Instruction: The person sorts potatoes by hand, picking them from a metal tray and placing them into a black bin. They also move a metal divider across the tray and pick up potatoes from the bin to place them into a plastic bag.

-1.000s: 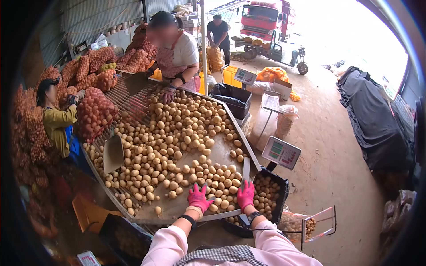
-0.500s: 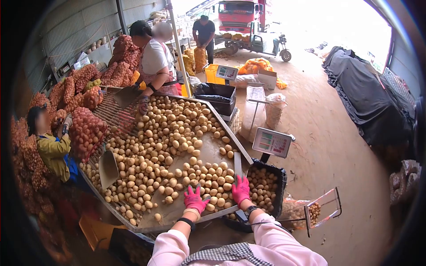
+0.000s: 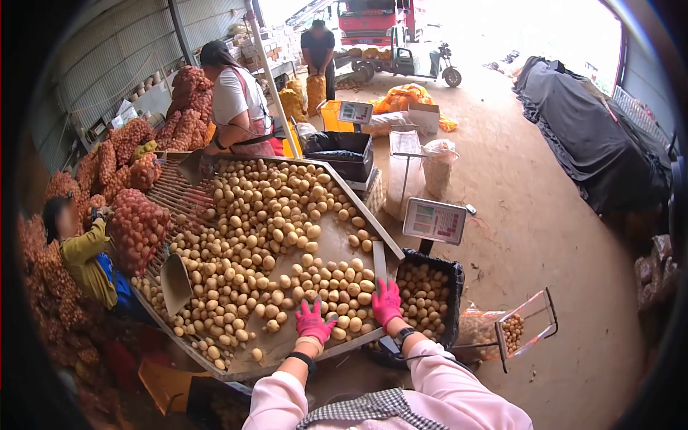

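Note:
Both my hands wear pink gloves and rest on potatoes at the near corner of a sorting table [image 3: 356, 251]. My left hand [image 3: 313, 322] lies flat with fingers spread, on the table next to the potatoes [image 3: 337, 290]. My right hand [image 3: 387, 302] lies spread on potatoes at the table's right edge, beside a gap that opens over a black crate [image 3: 454, 301] filled with potatoes. Neither hand grips anything.
A scale [image 3: 434, 221] stands behind the crate. A wire-framed bag of potatoes [image 3: 510, 331] sits to the right. A scoop [image 3: 175, 283] lies on the table's left. Two people work at the table's left and far end, among red net sacks [image 3: 136, 222]. Another person and a red truck [image 3: 373, 21] are farther back.
The view has shifted slightly; my hands stay on the potatoes at the near corner. The person at the far end has straightened up and turned away.

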Motion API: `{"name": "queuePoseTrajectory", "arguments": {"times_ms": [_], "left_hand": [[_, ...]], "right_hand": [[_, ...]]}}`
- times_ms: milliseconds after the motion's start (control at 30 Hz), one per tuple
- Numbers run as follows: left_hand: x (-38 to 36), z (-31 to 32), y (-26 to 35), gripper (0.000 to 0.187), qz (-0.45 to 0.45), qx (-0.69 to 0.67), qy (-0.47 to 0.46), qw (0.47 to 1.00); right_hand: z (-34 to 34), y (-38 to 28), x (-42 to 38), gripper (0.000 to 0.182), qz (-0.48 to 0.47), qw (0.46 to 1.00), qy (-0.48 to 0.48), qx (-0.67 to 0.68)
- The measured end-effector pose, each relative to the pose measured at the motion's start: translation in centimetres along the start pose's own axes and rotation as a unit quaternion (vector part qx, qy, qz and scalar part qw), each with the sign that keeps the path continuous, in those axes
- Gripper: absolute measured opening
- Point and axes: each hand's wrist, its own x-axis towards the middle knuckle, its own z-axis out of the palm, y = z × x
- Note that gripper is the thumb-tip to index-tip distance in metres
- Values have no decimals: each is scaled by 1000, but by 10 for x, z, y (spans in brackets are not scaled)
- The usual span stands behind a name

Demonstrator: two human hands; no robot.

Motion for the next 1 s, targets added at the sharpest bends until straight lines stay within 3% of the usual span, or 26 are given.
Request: {"name": "queuePoseTrajectory", "arguments": {"times_ms": [1000], "left_hand": [[7,10,-6,85,31,15,55,998]], "right_hand": [[-3,-1,0,58,-9,1000,11,-6]]}}
